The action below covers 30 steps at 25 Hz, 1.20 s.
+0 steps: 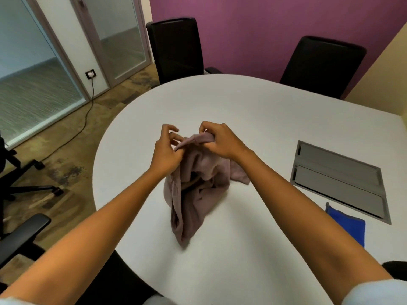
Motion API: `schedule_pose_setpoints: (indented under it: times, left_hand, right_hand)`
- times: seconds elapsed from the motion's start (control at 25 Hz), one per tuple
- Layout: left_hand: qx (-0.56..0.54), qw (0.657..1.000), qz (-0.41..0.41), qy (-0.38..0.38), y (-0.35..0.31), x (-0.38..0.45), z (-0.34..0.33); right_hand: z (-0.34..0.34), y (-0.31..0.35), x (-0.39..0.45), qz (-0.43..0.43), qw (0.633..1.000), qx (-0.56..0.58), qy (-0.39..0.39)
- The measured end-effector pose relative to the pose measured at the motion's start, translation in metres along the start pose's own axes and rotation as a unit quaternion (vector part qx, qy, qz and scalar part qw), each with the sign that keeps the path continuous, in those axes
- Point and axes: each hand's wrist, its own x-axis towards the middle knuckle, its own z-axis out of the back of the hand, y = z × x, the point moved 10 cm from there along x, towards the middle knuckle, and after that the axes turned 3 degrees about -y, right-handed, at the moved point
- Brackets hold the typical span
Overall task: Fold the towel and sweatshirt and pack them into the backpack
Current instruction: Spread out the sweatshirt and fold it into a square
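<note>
Two hands are working the mauve towel right now, and honestly we're looking at a pretty messy start. Our right hand is clenching a bunched edge of it up top, fingers curled tight around the fabric. Our left hand is pinching at the same edge just beside it, with thumb and forefinger half released, so we're probably hunting for a corner. Everything below is hanging in a crumpled heap, with its lower end resting on the white table. Near the right edge, a blue cloth is lying beside the grey cable hatch; we can't tell if it's part of the job. No sweatshirt or backpack is showing anywhere. What's worrying us: if we're grabbing a fold instead of a true corner, the towel is going to open twisted and the fold is going to come out lopsided. Also, that loose left pinch could be slipping, dropping the edge back into the pile.
</note>
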Motion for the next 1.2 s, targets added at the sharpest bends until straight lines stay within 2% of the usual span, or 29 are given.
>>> schedule_pose_setpoints:
  times: [0.12, 0.24, 0.48, 0.56, 0.64, 0.8, 1.0, 1.08, 1.2]
  left_hand:
    - [0.028, 0.993, 0.101, -0.048, 0.039, -0.025, -0.008]
    - [0.050, 0.979, 0.173, -0.098, 0.077, -0.057, -0.003]
    - [0.063, 0.936, 0.342, -0.056, 0.133, -0.114, -0.019]
    - [0.053, 0.926, 0.366, -0.075, 0.135, -0.113, -0.014]
    - [0.031, 0.929, 0.347, -0.122, 0.121, -0.091, 0.006]
    - [0.011, 0.943, 0.255, -0.215, 0.055, -0.023, 0.061]
    - [-0.003, 0.957, 0.130, -0.258, -0.044, 0.034, 0.092]
    - [0.025, 0.957, 0.034, -0.287, -0.087, 0.037, 0.096]
    - [0.005, 0.926, -0.139, -0.352, -0.143, 0.015, 0.101]
  right_hand:
    - [0.020, 0.007, 0.001, -0.013, 0.998, -0.049, -0.041]
    - [0.045, 0.014, -0.005, -0.022, 0.992, -0.049, -0.112]
    - [0.102, 0.025, -0.019, -0.032, 0.968, -0.022, -0.248]
    - [0.130, 0.016, -0.027, -0.050, 0.954, -0.025, -0.295]
    - [0.158, 0.000, -0.038, -0.085, 0.943, -0.031, -0.320]
    - [0.201, -0.033, -0.061, -0.145, 0.937, -0.076, -0.308]
    - [0.249, -0.045, -0.084, -0.163, 0.927, -0.060, -0.332]
    - [0.271, -0.034, -0.099, -0.137, 0.909, -0.040, -0.390]
    - [0.306, 0.005, -0.132, -0.027, 0.852, -0.019, -0.523]
